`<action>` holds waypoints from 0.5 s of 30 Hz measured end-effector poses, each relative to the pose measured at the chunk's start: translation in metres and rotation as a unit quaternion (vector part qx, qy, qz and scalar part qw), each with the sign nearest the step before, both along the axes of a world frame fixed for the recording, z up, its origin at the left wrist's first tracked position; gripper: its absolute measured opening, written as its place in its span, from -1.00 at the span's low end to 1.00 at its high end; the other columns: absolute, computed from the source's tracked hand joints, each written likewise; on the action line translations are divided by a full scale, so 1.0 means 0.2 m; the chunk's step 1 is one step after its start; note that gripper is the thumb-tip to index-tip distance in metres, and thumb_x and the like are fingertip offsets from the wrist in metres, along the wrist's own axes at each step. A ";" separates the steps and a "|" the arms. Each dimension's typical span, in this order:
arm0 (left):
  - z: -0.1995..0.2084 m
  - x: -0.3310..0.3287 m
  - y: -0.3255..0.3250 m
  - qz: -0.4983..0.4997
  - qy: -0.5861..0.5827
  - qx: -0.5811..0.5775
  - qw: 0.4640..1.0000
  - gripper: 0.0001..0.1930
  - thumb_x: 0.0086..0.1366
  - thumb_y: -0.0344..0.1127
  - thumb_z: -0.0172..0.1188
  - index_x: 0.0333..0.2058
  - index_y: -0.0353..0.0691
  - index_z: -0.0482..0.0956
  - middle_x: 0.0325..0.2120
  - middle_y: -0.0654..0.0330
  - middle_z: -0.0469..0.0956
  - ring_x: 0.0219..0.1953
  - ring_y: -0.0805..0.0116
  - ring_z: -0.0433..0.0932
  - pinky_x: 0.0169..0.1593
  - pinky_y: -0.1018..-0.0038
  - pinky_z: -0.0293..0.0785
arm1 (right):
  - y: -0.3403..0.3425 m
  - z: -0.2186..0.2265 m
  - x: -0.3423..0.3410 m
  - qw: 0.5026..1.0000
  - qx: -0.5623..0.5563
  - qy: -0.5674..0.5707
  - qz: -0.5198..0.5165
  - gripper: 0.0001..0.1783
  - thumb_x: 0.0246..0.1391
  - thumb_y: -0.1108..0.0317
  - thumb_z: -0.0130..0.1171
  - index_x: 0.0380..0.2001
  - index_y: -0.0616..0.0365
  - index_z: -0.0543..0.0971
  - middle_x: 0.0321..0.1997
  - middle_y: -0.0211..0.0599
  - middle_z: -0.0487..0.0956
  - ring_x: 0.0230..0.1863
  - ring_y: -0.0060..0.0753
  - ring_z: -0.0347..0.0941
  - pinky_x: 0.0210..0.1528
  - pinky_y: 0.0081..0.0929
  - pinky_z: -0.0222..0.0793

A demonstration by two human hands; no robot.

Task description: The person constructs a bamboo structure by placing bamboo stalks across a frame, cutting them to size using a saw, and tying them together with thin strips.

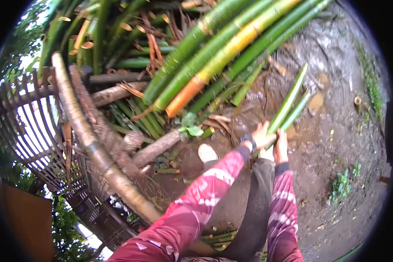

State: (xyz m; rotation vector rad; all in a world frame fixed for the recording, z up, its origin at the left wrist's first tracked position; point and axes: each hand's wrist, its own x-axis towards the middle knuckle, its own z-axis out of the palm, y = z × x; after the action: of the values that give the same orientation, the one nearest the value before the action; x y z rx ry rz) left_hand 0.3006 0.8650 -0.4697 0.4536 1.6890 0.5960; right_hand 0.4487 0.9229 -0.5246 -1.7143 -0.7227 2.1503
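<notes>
Two green lengths of split bamboo stick out from my hands, away from me and to the right, spread slightly apart at the far ends. My left hand [263,137], with a dark band at the wrist, is closed around the near end of the left bamboo piece [288,102]. Close beside it, my right hand [281,149] is closed at the base of the right bamboo piece [298,110]. A small dark bit shows between the two hands; I cannot make out what it is. The hands hide the near ends of both pieces.
Thick green bamboo poles [192,70] lie in a pile ahead, one yellow-orange. On the left stand a long bare pole [85,135] and a slatted fence [35,113]. A cut log [159,148] lies before my feet. Wet mud [323,161] spreads to the right.
</notes>
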 end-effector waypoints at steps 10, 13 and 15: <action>0.98 0.07 -0.21 0.231 0.006 0.133 0.964 -0.26 0.31 -0.20 0.23 0.37 -0.28 0.13 0.21 -0.16 0.41 0.27 -0.02 0.45 0.31 0.23 0.37 | 0.04 1.14 -0.19 0.979 0.042 -0.005 0.201 -0.63 0.34 0.25 0.03 0.12 0.17 0.51 0.03 -0.32 0.55 0.04 -0.41 0.46 0.14 -0.41 0.37; 1.29 -0.20 -0.10 0.289 -0.013 0.172 0.942 -0.30 0.37 -0.21 0.24 0.35 -0.26 0.12 0.11 -0.06 0.54 0.11 0.16 0.57 0.12 0.26 0.55 | 0.21 1.54 -0.56 0.947 0.178 0.000 0.268 -0.56 0.36 0.20 0.10 0.18 0.22 0.50 0.09 -0.27 0.57 0.07 -0.42 0.46 0.15 -0.44 0.37; 1.48 -0.51 0.02 0.357 -0.013 0.178 0.917 -0.35 0.38 -0.29 0.24 0.32 -0.36 0.16 0.13 -0.01 0.51 0.07 0.21 0.58 0.10 0.27 0.58 | 0.36 1.69 -0.91 0.926 0.216 0.037 0.307 -0.43 0.37 0.16 0.15 0.31 0.26 0.44 0.22 -0.13 0.55 0.19 -0.36 0.46 0.24 -0.38 0.37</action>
State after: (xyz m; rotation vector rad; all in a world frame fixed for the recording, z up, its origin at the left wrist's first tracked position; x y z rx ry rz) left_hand 0.1985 0.8692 -0.1737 0.0579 1.7051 1.4524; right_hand 0.2674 0.9945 -0.1871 -1.2665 -1.7453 2.1545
